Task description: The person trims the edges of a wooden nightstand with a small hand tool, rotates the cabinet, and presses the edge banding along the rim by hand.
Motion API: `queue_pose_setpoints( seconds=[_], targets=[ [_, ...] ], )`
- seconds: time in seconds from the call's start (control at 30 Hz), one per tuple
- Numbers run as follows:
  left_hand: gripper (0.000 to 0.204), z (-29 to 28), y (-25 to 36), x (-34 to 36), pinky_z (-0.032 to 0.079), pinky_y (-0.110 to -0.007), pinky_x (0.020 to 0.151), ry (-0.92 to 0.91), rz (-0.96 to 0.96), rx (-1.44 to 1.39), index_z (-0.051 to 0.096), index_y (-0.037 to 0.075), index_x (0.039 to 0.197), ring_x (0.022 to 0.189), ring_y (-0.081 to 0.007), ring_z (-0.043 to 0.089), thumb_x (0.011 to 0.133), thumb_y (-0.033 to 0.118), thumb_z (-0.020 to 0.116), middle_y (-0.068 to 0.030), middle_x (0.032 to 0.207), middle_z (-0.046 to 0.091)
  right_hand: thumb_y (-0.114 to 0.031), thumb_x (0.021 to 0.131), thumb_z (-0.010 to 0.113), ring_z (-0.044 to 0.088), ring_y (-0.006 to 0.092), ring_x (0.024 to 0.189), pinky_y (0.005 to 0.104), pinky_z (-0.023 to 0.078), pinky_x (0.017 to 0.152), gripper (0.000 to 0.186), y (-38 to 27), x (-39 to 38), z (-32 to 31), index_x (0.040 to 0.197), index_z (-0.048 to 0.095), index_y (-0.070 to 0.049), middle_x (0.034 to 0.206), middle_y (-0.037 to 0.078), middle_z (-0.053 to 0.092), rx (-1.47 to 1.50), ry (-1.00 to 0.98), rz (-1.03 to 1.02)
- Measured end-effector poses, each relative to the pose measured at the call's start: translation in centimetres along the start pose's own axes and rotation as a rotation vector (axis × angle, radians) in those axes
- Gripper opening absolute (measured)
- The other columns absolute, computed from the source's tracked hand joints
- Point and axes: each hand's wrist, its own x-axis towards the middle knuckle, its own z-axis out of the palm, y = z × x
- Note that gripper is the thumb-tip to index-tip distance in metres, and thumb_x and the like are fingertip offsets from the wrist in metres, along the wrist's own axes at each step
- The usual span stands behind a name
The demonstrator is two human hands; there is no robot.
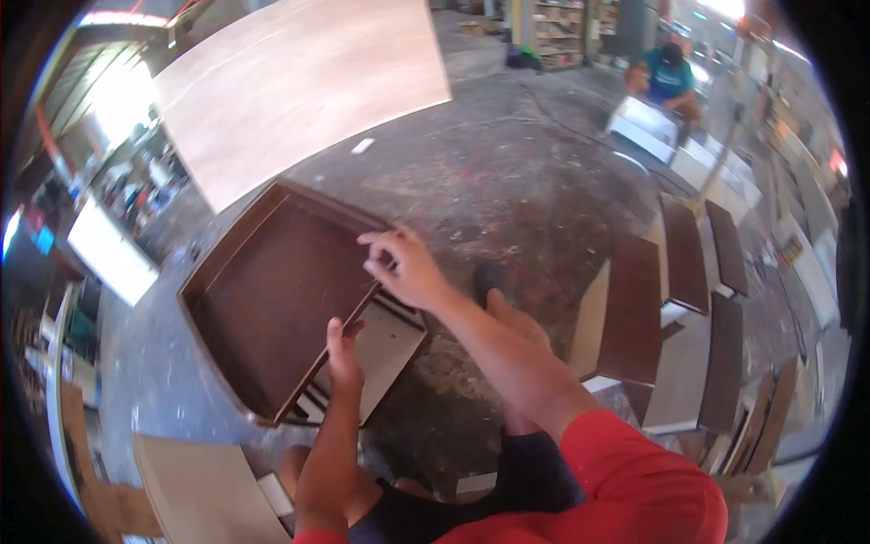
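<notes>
A large dark-brown wooden piece with a raised rim, like a shallow tray [290,295], lies tilted in front of me. Its near edge is gripped by my left hand [344,358], with the thumb on top and the fingers curled around the rim. My right hand [408,270] is over the same rim farther along, close to the corner. Its thumb and fingers curl together, and anything between them is too small to make out. Under the brown piece, a pale panel [385,335] with dark strips sticks out on the near side.
Brown-and-white drawer-like pieces [634,313] stand grouped on the right. A big pale board [308,82] rises beyond the brown piece. A beige panel [208,485] lies at lower left. Far right, another person [669,77] sits with a white box-like piece [643,127]. A cable crosses the floor.
</notes>
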Motion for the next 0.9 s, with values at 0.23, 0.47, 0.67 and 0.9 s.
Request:
queue_pose_setpoints(
  seconds=[0.23, 0.47, 0.67, 0.9],
  targets=[
    [0.068, -3.6, -1.6, 0.8, 0.049, -0.044, 0.103, 0.055, -0.058, -0.007, 0.053, 0.002, 0.142, 0.116, -0.0251, 0.059, 0.102, 0.057, 0.059, -0.0096, 0.134, 0.061, -0.006, 0.089, 0.076, 0.064, 0.0327, 0.114, 0.0438, 0.052, 0.095, 0.02, -2.6, 0.2, 0.8, 0.097, 0.058, -0.009, 0.122, 0.007, 0.074, -0.206, 0.389, -0.157],
    [0.07, -2.8, 0.7, -0.2, 0.051, -0.04, 0.097, -0.004, -0.189, -0.03, 0.052, 0.004, 0.143, 0.107, -0.0244, 0.067, 0.102, 0.06, 0.06, -0.011, 0.123, 0.069, -0.004, 0.1, 0.062, 0.07, 0.0384, 0.095, 0.0482, 0.054, 0.086, 0.028, -0.8, 0.8, 1.8, 0.127, 0.052, -0.008, 0.106, 0.013, 0.07, 0.297, 0.463, 0.088],
    [0.07, -0.9, 2.1, -1.0, 0.052, -0.039, 0.095, 0.019, -0.155, 0.02, 0.052, 0.003, 0.143, 0.103, -0.024, 0.069, 0.103, 0.06, 0.057, -0.0118, 0.123, 0.069, -0.031, 0.103, 0.065, 0.071, 0.0391, 0.098, 0.0475, 0.055, 0.085, 0.032, 0.1, 1.3, -0.6, 0.122, 0.057, -0.007, 0.105, 0.015, 0.072, -0.052, 0.404, 0.331],
    [0.069, -2.2, 0.8, 0.1, 0.049, -0.038, 0.098, 0.042, -0.152, -0.004, 0.051, 0.005, 0.145, 0.102, -0.0253, 0.068, 0.104, 0.06, 0.053, -0.0125, 0.111, 0.073, -0.043, 0.088, 0.079, 0.072, 0.035, 0.086, 0.0466, 0.056, 0.077, 0.038, 0.7, 1.6, -0.6, 0.092, 0.066, -0.007, 0.088, 0.013, 0.072, -0.341, 0.183, 0.266]
  ],
)
